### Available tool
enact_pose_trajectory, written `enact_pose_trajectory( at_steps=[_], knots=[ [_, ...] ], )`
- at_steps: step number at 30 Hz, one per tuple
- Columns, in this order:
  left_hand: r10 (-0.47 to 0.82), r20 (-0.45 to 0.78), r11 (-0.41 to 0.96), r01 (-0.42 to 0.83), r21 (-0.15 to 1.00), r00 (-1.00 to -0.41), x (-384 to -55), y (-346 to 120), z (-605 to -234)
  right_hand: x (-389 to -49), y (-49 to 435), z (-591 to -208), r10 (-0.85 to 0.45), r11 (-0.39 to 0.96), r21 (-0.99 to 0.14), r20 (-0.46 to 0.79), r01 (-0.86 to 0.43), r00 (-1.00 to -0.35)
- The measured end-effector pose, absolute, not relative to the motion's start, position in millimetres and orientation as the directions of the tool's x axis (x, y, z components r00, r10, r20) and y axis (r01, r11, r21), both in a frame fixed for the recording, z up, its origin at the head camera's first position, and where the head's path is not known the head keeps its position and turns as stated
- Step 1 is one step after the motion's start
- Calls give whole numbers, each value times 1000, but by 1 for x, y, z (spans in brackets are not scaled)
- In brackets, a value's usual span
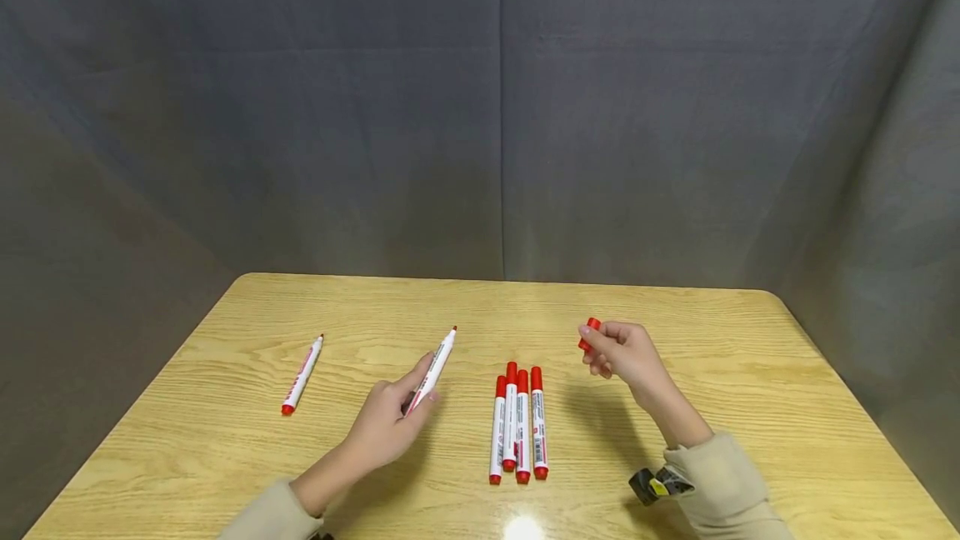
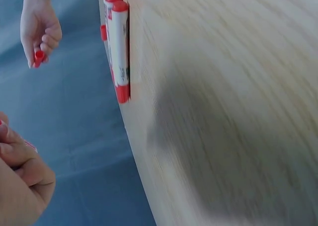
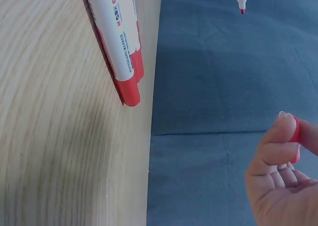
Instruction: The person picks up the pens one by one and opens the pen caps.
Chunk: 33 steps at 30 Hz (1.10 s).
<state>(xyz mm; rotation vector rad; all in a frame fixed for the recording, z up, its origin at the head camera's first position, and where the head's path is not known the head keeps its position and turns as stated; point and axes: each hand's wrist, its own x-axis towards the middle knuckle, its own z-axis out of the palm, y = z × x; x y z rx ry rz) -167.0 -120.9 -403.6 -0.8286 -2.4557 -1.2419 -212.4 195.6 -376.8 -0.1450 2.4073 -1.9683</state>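
Note:
My left hand (image 1: 390,419) grips an uncapped whiteboard marker (image 1: 433,372), white with a red tip, its bare tip pointing up and away. In the right wrist view that marker's tip (image 3: 242,2) shows at the top. Held between the thumb and fingers of my right hand (image 1: 628,357) is a red marker cap (image 1: 589,335), raised over the table and apart from the marker. The left wrist view shows the cap (image 2: 39,57) with its hollow end visible. Between the hands, several capped red markers (image 1: 522,427) lie side by side on the table.
A second uncapped marker (image 1: 303,375) lies at the left of the wooden table (image 1: 675,307), tip pointing away. Grey curtains (image 1: 502,107) hang behind the table and along both sides. A dark wrist strap (image 1: 660,484) sits at the right sleeve.

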Motion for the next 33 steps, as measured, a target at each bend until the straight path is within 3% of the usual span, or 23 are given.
enact_pose_trajectory(
  at_steps=[16, 33],
  knots=[
    [286, 560, 538, 614, 577, -777, -179, -155, -402, -212, 200, -380, -73, 229, -973, 11, -28, -997],
    [205, 451, 694, 454, 559, -868, -192, -209, -404, -212, 204, -381, -72, 229, -973, -12, -5, -997]
  ],
)
